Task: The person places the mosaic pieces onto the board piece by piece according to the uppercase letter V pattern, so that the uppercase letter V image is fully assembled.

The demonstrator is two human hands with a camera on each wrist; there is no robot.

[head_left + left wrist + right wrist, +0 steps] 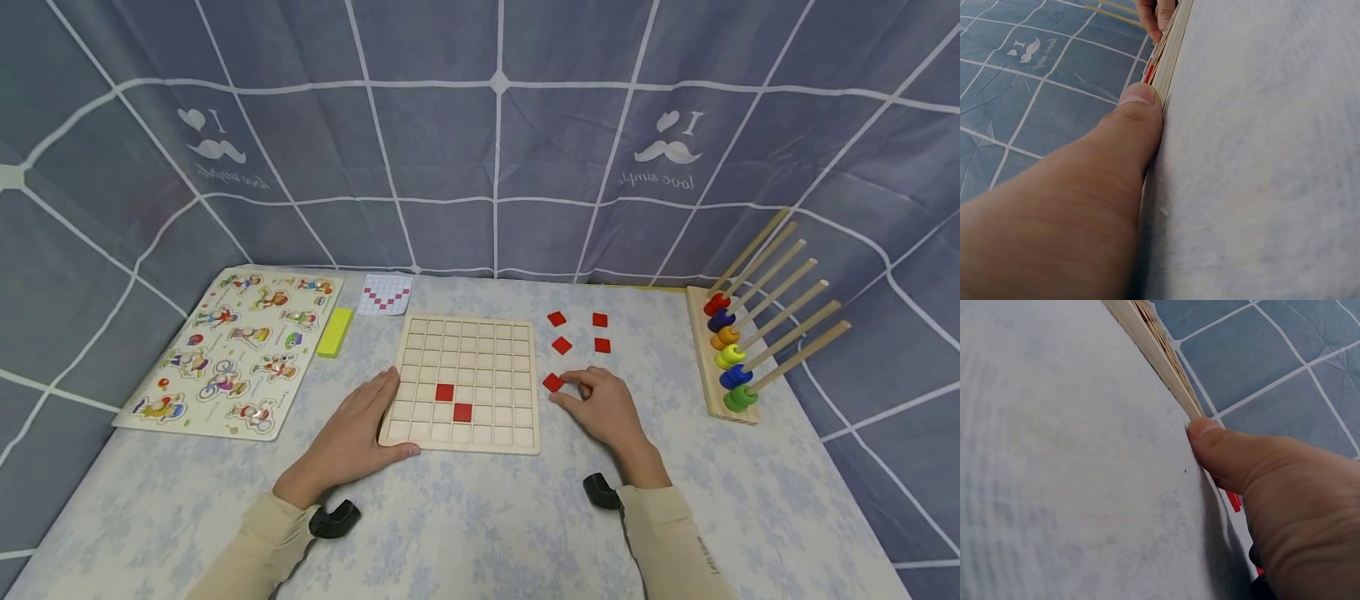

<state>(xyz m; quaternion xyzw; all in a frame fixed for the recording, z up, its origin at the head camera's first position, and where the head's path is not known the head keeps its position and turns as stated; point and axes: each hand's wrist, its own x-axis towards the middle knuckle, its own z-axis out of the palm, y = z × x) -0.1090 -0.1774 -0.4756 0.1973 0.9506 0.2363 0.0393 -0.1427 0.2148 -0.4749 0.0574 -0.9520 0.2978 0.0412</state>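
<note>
A square wooden grid board [495, 350] lies on the table, with one red square tile [445, 392] and another red tile [462, 412] in its cells. My left hand [356, 433] rests at the board's lower left corner, straight fingers along the left edge and thumb on the near edge. In the left wrist view the left thumb [1129, 128] touches the board's side. To the right of the board, my right hand [606, 408] pinches a red tile [552, 382] between thumb and index finger. The right thumb [1229, 450] hides that tile in the right wrist view.
Several loose red tiles [562, 345] lie behind the right hand. A small pattern card [385, 295] and a yellow block [335, 332] are beyond the board's left side. A picture puzzle [240, 350] lies far left; a pegged rack with coloured rings [708, 367] stands right.
</note>
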